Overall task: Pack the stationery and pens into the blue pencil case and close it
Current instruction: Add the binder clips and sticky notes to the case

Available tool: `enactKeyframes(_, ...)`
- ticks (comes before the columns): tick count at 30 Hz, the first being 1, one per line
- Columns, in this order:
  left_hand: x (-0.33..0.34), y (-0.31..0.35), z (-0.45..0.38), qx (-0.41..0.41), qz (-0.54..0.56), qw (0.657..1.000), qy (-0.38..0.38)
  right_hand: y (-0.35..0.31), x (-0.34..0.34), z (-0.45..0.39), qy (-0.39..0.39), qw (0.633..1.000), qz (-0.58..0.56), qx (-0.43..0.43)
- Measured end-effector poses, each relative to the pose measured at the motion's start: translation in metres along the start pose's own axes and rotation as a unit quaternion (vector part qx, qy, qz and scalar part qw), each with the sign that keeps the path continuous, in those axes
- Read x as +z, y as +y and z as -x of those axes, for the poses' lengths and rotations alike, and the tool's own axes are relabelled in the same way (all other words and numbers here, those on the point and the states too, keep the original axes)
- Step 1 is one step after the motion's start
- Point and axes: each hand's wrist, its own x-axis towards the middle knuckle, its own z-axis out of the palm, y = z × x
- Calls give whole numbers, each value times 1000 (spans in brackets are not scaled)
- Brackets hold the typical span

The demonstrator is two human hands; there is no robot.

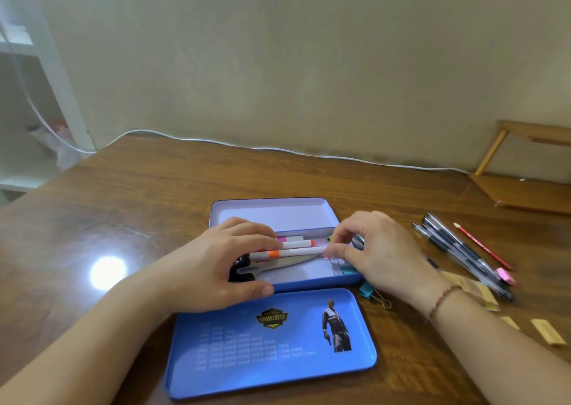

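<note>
The blue pencil case [312,281] lies open mid-table, its lid [278,213] tipped back and a printed blue flap [278,343] lying flat in front. Inside are white markers [298,252] with pink and orange bands, black-handled scissors [278,265] and a teal binder clip [348,269]. My left hand [216,265] rests over the case's left end, fingers on the markers and thumb along the front wall. At the right end, my right hand [380,250] pinches a small pink binder clip [327,255] just above the tray.
Right of the case lie several black pens [457,247], a red pencil [485,247], a pink eraser [505,276], yellow paper pieces [547,335] and another teal binder clip [367,289]. A wooden stand [525,188] sits at the back right. A white cable [278,149] runs along the wall.
</note>
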Motion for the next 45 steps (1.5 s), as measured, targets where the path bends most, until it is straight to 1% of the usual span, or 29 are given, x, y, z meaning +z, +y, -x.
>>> enactKeyframes(5, 0, 0, 0, 3, 5, 1000, 8, 4, -2, -2, -15, 1000, 25, 6)
enactKeyframes(8, 1, 0, 0, 4, 3, 1000, 5, 3, -3, -2, -5, 999, 52, -14)
enactKeyframes(11, 0, 0, 0, 2, 4, 1000, 5, 3, -14, 3, 5, 998, 42, -38)
enactKeyframes(12, 0, 0, 0, 3, 4, 1000, 5, 4, -20, 7, -11, 998, 39, -51)
enactKeyframes(14, 0, 0, 0, 3, 3, 1000, 5, 6, -36, 20, -69, 994, 54, -65)
enactKeyframes(16, 0, -1, 0, 5, -1, 1000, 4, 8, -46, 38, -109, 988, 99, -48)
enactKeyframes(17, 0, -1, 0, 5, -2, 1000, 4, 9, -47, 46, -112, 984, 130, -38)
enactKeyframes(19, 1, -1, 0, 5, -2, 1000, 4, 9, -43, 57, -84, 980, 179, -32)
enactKeyframes(23, 0, 0, 0, 3, 0, 1000, 2, 8, -29, 66, -50, 980, 193, -25)
enactKeyframes(26, 0, 0, 0, 3, 0, 1000, 1, 9, -26, 68, -49, 983, 175, -21)
enactKeyframes(33, 0, 0, 0, -1, 2, 1000, 0, 15, -37, 69, -124, 984, 126, -15)
enactKeyframes(38, 1, -1, 0, 0, 5, 1000, 4, 19, -49, 72, -135, 988, 69, 1)
enactKeyframes(40, 1, -1, 0, 0, 5, 1000, 3, 20, -56, 69, -119, 993, 19, 12)
enactKeyframes(42, 1, -1, 0, 1, 6, 1000, 3, 16, -63, 63, -77, 996, -37, 10)
enactKeyframes(45, 1, -1, 0, -1, 5, 1000, 2, 6, -65, 41, -52, 997, -50, -25)
